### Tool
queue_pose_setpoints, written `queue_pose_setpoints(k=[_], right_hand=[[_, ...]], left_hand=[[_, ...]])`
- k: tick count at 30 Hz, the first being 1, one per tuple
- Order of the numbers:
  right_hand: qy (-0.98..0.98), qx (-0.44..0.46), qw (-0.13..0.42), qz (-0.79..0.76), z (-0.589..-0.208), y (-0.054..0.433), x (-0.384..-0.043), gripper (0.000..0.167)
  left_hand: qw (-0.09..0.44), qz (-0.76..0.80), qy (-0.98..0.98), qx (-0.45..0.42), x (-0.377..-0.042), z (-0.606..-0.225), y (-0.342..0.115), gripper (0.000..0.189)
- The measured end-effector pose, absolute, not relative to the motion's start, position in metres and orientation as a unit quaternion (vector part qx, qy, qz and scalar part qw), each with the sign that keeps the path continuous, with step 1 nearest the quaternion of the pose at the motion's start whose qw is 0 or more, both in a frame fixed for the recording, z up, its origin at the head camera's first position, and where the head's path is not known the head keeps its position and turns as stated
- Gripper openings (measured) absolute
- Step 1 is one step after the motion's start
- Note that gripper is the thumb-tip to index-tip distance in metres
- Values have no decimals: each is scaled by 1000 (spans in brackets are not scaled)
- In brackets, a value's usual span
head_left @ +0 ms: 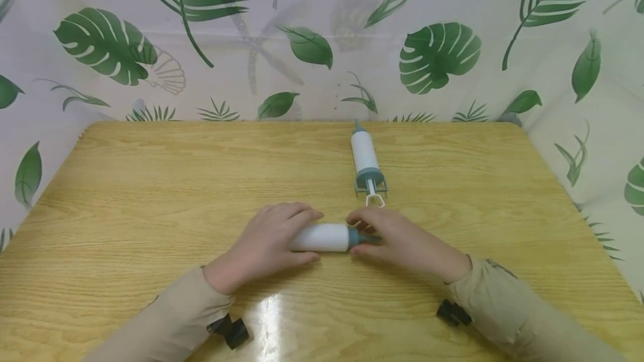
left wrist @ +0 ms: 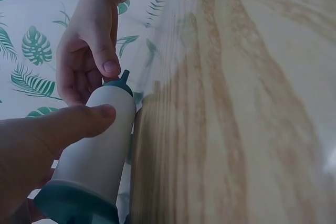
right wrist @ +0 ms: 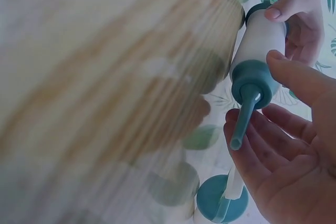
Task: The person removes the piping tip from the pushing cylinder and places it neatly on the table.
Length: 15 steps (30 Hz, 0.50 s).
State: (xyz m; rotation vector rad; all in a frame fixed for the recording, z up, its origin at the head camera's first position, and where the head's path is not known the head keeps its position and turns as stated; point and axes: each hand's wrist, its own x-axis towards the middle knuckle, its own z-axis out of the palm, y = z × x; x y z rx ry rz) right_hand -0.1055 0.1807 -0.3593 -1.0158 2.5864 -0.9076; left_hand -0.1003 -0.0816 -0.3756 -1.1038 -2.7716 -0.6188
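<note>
A large plastic syringe [head_left: 327,237] with a white barrel lies sideways close over the table, its teal nozzle [right wrist: 242,121] pointing right. My left hand [head_left: 269,239] grips the barrel, thumb along its near side in the head view. In the left wrist view, the wide teal flange [left wrist: 79,203] shows at the barrel's back end. Around the nozzle end is my right hand [head_left: 402,239], fingers spread beneath the nozzle and thumb tip right at the teal collar [right wrist: 254,80]. The syringe's back end is hidden behind the left hand in the head view.
A second white and teal syringe [head_left: 364,152] lies farther back on the wooden table [head_left: 176,183], nozzle away, its white pull handle [head_left: 375,200] just beyond my right hand. A leaf-patterned cloth [head_left: 352,43] hangs behind the table and along its sides.
</note>
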Motion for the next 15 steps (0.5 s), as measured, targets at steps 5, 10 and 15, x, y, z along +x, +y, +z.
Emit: queue_pose_setpoints(k=[5,10,15], right_hand=[[877,-345,118,-313,-361,180,-107,40],[875,-348,117,-314,-365,180,-109,37],[876,-334,132,-323,-368,180,-111,33]], left_hand=[[45,-196,-907,-371,-102,-376,-80,63],[51,-192,-901,-387,-103,-376,-79,61],[65,-198,-892,-401,-103,-378,-80,59]])
